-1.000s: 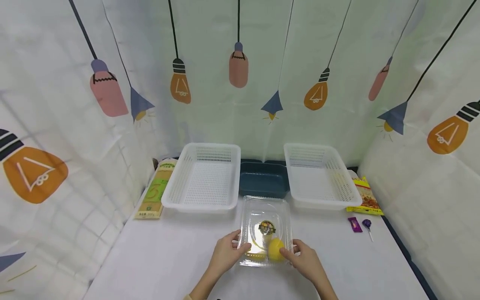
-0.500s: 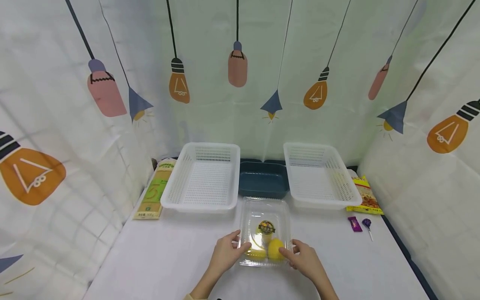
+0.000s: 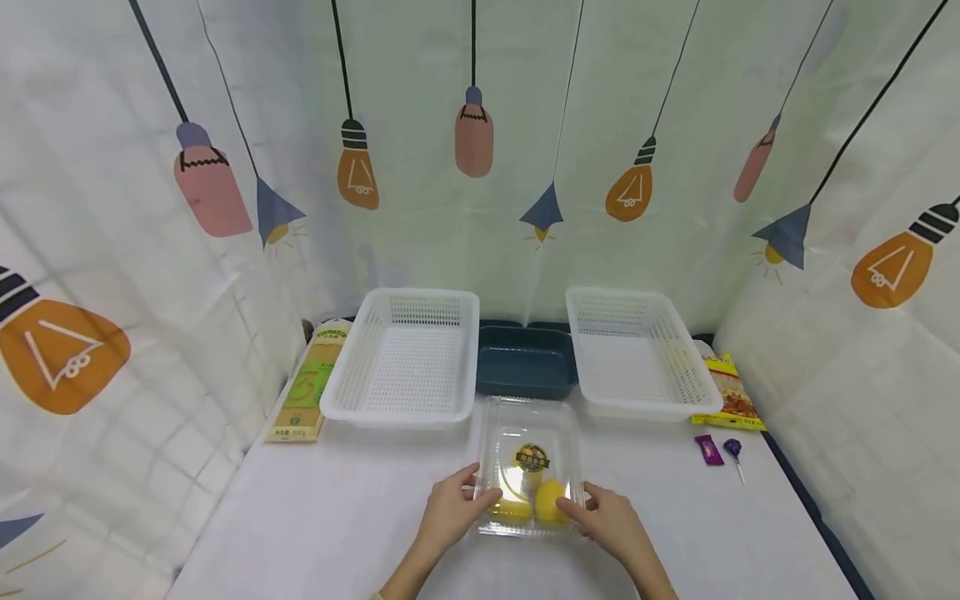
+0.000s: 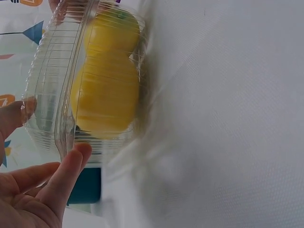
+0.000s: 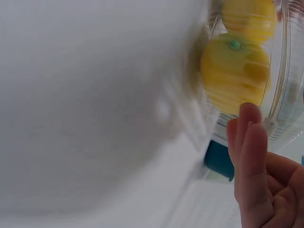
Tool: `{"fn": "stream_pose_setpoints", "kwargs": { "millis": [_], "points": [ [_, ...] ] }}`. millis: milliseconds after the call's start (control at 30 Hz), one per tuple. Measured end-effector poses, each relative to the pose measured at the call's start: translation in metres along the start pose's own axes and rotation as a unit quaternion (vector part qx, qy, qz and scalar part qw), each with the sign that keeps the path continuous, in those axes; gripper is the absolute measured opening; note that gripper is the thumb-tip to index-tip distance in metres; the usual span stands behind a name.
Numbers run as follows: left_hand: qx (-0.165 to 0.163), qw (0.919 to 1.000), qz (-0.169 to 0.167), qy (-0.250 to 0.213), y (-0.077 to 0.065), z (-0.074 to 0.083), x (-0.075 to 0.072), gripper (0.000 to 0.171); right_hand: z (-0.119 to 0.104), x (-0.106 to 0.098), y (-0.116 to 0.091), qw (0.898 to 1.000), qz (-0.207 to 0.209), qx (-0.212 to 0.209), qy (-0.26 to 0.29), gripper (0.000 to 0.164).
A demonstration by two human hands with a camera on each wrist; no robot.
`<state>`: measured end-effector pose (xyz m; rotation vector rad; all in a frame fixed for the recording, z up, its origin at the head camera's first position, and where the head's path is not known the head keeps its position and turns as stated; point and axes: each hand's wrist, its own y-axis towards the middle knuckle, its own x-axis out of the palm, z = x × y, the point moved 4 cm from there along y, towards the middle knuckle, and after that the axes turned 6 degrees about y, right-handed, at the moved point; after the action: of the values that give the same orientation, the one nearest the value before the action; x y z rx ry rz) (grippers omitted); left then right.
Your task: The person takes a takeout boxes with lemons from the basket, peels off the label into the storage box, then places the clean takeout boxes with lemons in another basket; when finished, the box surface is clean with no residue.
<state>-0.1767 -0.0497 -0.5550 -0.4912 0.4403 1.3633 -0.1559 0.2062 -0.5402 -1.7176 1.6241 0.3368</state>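
A clear plastic clamshell box (image 3: 531,425) with a round label on its lid sits on the white table, lid down. Inside, at its near end, are yellow fruits (image 3: 551,502); the right wrist view shows a green stem spot on one yellow fruit (image 5: 235,71). My left hand (image 3: 453,507) holds the box's left side, thumb at the lid and fingers at the rim. On the opposite side my right hand (image 3: 609,518) holds it likewise, thumb near the right-hand fruit. In the left wrist view the yellow fruit (image 4: 107,95) shows through the ribbed wall.
Behind the box stand a white basket (image 3: 401,417) at left, a dark teal tray (image 3: 527,387) and another white basket (image 3: 652,408) at right. Outside them lie a tan-green package (image 3: 303,396) and a yellow snack bag (image 3: 731,396). A purple-wrapped candy (image 3: 708,450) and lollipop (image 3: 733,450) lie at right.
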Motion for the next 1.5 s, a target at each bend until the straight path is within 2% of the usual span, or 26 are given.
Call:
{"fn": "stream_pose_setpoints", "kwargs": {
  "millis": [133, 233, 333, 400, 467, 600, 700, 800, 933, 1067, 1200, 1500],
  "points": [
    [-0.005, 0.9999, 0.001, -0.009, 0.001, 0.0, 0.001, 0.076, -0.002, -0.006, 0.002, 0.999, -0.004, -0.006, -0.045, 0.084],
    [-0.006, 0.9999, 0.01, -0.009, 0.001, -0.001, 0.0, 0.075, -0.013, -0.012, 0.003, 0.995, 0.02, -0.03, -0.094, 0.087],
    [-0.01, 0.9997, 0.021, -0.002, -0.001, -0.001, -0.002, 0.075, -0.031, -0.018, 0.006, 0.987, 0.063, -0.086, -0.119, 0.084],
    [-0.013, 0.9996, 0.024, -0.003, -0.001, -0.001, -0.002, 0.076, -0.044, -0.021, 0.01, 0.98, 0.088, -0.135, -0.113, 0.074],
    [-0.015, 0.9996, 0.023, -0.007, -0.002, 0.0, -0.002, 0.077, -0.059, -0.023, 0.017, 0.975, 0.093, -0.181, -0.093, 0.06],
    [-0.017, 0.9996, 0.02, -0.009, -0.001, 0.0, -0.002, 0.078, -0.084, -0.026, 0.034, 0.972, 0.051, -0.225, -0.054, 0.04],
    [-0.017, 0.9994, 0.03, -0.004, -0.001, 0.001, -0.004, 0.075, -0.1, -0.025, 0.051, 0.971, 0.006, -0.237, -0.037, 0.033],
    [-0.018, 0.9991, 0.04, 0.001, -0.001, 0.002, -0.005, 0.073, -0.113, -0.022, 0.067, 0.965, -0.028, -0.256, -0.042, 0.028],
    [-0.024, 0.9988, 0.043, 0.003, -0.002, 0.001, -0.005, 0.073, -0.122, -0.016, 0.081, 0.957, -0.069, -0.274, -0.059, 0.026],
    [-0.028, 0.9984, 0.049, 0.01, -0.003, 0.001, -0.004, 0.073, -0.124, -0.012, 0.09, 0.953, -0.109, -0.275, -0.062, 0.023],
    [-0.027, 0.9985, 0.046, 0.014, -0.004, 0.001, -0.003, 0.073, -0.123, -0.013, 0.094, 0.953, -0.132, -0.268, -0.058, 0.022],
    [-0.027, 0.9983, 0.05, 0.014, -0.004, 0.004, -0.005, 0.072, -0.133, -0.015, 0.095, 0.95, -0.14, -0.273, -0.06, 0.022]
  ]
}}
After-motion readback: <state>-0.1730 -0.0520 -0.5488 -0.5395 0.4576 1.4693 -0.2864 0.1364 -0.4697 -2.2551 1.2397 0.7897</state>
